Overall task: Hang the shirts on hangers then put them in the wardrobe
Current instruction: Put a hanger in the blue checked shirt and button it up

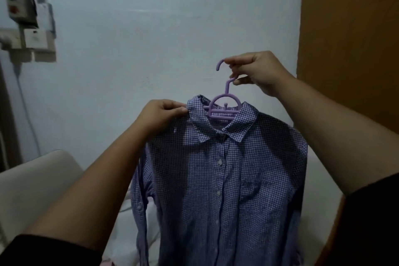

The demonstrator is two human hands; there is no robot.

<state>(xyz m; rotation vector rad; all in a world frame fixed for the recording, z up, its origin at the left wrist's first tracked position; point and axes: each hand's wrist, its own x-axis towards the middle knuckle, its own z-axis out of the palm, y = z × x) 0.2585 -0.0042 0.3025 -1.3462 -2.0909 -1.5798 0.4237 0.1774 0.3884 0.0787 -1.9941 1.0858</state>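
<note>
A blue and white checked shirt (218, 179) hangs in front of me on a purple plastic hanger (224, 106), buttoned, front facing me. My right hand (257, 71) grips the hanger's hook and holds the whole thing up. My left hand (162, 116) pinches the shirt's left collar edge at the shoulder. The hanger's arms are hidden inside the shirt; only its neck and hook show above the collar.
A brown wooden wardrobe side (349, 39) rises at the right, close to my right arm. A pale blue wall (140, 28) lies behind, with a white switch box (28, 26) at the left. A white bed surface (38, 183) lies below the shirt.
</note>
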